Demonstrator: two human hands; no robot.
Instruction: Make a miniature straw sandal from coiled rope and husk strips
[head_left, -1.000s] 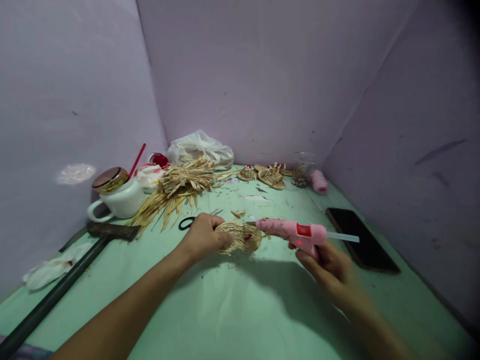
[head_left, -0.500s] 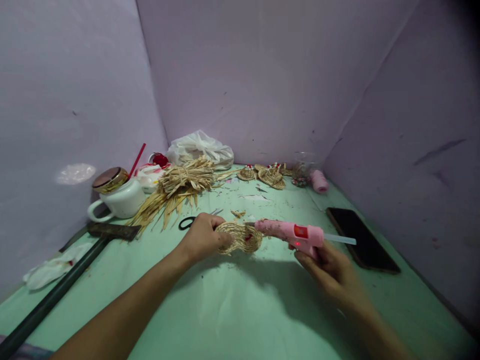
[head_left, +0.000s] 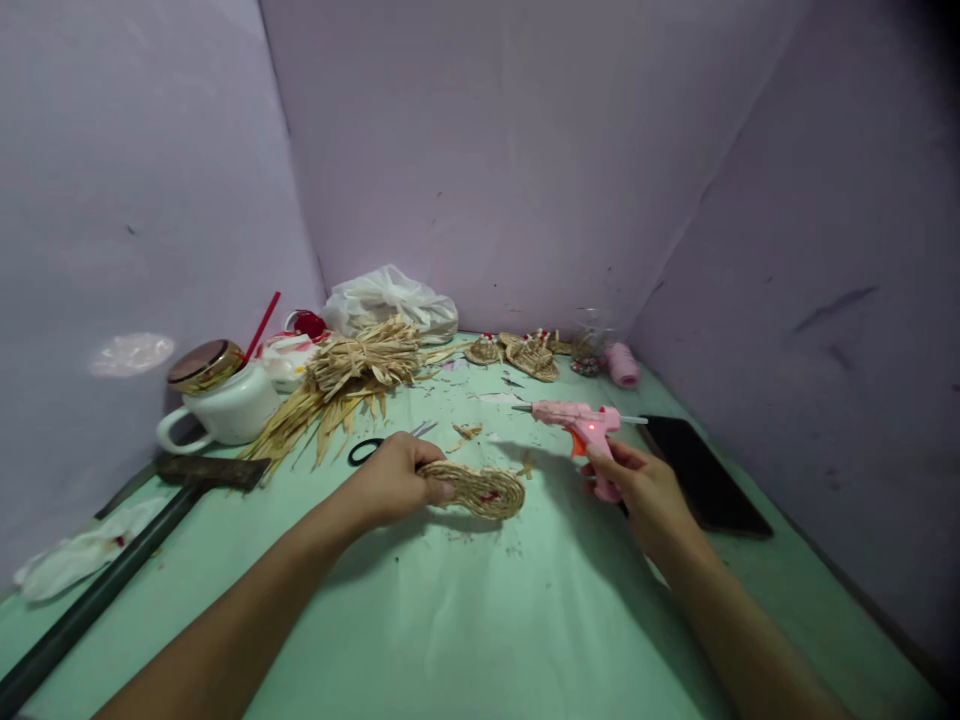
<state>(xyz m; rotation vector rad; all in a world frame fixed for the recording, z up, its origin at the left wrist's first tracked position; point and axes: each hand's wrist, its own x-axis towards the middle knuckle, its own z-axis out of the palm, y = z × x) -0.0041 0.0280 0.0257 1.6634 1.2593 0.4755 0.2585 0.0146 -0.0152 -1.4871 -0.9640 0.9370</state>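
Note:
My left hand (head_left: 399,482) pinches one end of a coiled straw sole (head_left: 484,492), shaped like a small slipper with a narrow waist and a red spot near its free end. The sole is held tilted above the table. My right hand (head_left: 637,482) is wrapped around the handle of a pink glue gun (head_left: 574,418), whose red light is lit. A clear glue stick juts from the gun's back. Its nozzle points left and is apart from the sole. Just behind my left hand lie scissors (head_left: 365,452) with black handles.
A hammer (head_left: 202,472) and a white mug (head_left: 232,405) with a jar on top stand left. Dried husk strips (head_left: 360,365) and a plastic bag (head_left: 394,300) lie behind. Finished straw slippers (head_left: 531,355), pink thread (head_left: 622,366) and a phone (head_left: 701,475) are at back and right.
The glue gun has moved from the sole's edge up and away to the right, its nozzle now clear of it. The sole has tilted flatter. The whole view has shifted slightly.

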